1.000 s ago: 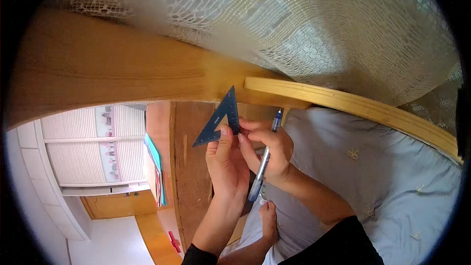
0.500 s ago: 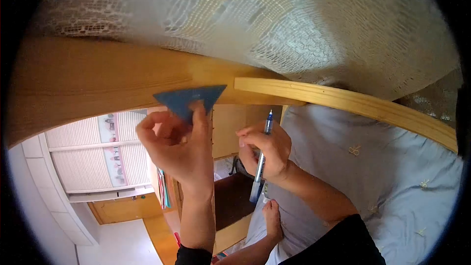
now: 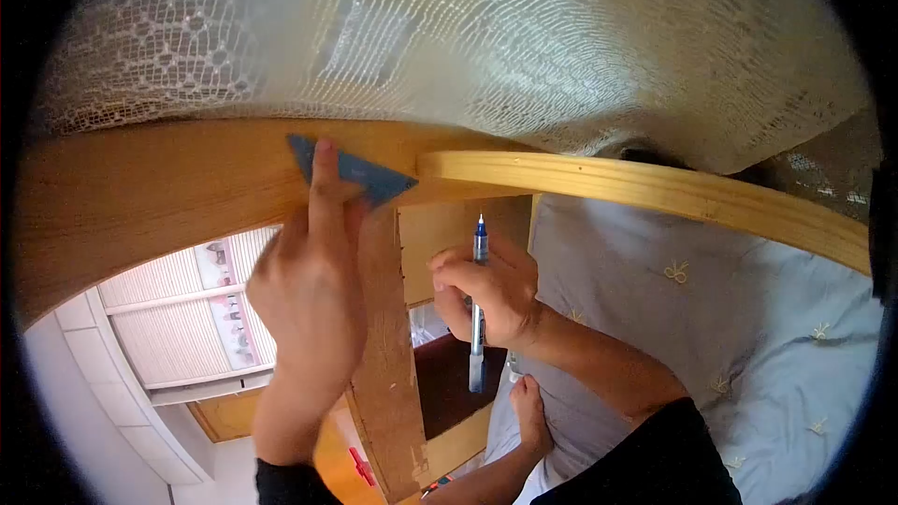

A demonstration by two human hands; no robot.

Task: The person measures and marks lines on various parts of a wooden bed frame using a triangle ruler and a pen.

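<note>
My left hand [image 3: 313, 290] holds a flat, dark blue triangle [image 3: 374, 180] against the wooden board [image 3: 168, 173]. Its index finger lies stretched across the triangle; the other fingers are curled and partly hidden. What the triangle is made of I cannot tell. Lower and to the right, my right hand [image 3: 500, 295] is wrapped round a pen [image 3: 479, 318] with a clear barrel and a blue grip. The pen's bare tip points up, apart from the board, and a cap sits on its lower end.
A pale wooden strip [image 3: 645, 180] runs right from the board. Lace cloth [image 3: 468, 37] fills the top. Grey bedding [image 3: 627, 299] with yellow embroidery lies at right, a bare foot [image 3: 530, 411] near its edge. Wooden furniture [image 3: 388, 383] and a white-slatted panel [image 3: 168, 327] stand beyond.
The triangle has turned and now lies against the board, with my left hand's index finger extended over it. My right hand, still on the pen, has shifted slightly left and the pen is more upright.
</note>
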